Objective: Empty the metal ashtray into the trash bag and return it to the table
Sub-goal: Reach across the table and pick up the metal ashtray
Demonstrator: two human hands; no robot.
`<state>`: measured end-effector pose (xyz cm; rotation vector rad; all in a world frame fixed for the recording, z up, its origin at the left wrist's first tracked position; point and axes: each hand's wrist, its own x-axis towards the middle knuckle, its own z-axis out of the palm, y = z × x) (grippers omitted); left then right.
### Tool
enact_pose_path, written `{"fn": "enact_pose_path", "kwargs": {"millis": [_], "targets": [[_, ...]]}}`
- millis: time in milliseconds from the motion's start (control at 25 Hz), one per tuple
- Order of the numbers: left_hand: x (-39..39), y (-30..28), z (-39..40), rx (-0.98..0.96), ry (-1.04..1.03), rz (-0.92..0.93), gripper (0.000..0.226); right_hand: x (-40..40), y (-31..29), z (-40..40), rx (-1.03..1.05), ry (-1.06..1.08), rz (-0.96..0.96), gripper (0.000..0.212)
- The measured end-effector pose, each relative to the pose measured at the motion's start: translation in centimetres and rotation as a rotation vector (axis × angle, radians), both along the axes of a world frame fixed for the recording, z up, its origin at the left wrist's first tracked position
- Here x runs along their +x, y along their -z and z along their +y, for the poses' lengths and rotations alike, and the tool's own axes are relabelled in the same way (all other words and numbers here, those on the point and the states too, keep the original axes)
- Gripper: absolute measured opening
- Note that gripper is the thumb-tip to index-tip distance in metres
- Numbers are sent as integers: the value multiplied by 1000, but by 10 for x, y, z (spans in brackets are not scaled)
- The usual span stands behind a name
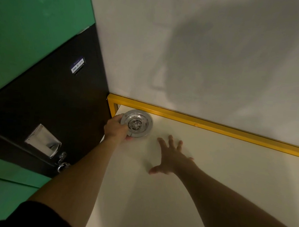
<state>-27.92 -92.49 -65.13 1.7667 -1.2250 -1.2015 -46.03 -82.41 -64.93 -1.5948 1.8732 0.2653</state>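
Note:
A round metal ashtray (138,123) with dark ash in its centre sits in the far left corner of the cream table (211,179). My left hand (116,128) grips the ashtray's left rim, fingers curled around its edge. My right hand (170,156) hovers over the table to the right of the ashtray, fingers spread, holding nothing. No trash bag is in view.
A yellow frame (206,124) runs along the table's far edge against a white wall (202,55). To the left stands a black door (49,97) with a label, a folded paper and a chained padlock (63,162), set in a green wall.

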Motion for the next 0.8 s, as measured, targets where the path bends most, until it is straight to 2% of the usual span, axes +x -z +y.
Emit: {"fn": "enact_pose_path", "kwargs": {"millis": [120,200,320,440,520,640,720,800], "targets": [[0,2,7,-24,36,7,38,0,0,2,-41,25,-28,123],[-1,0,12,-9,31,41,42,-1,-3,4,-99,89,-80,110],[-6,-6,20,18,17,109,47,-5,-14,1,-222,299,-205,71],[-13,-19,29,33,43,131,43,-13,-31,-1,-304,615,-466,42],[-18,-31,37,33,70,150,40,-19,-38,1,-328,786,-624,34],[-28,-48,51,27,97,198,41,-24,-53,6,-333,929,-793,16],[-35,-62,60,30,108,225,41,-25,-65,10,-348,978,-848,4],[-41,-76,68,34,128,238,42,-30,-77,16,-356,1000,-880,5]]}}
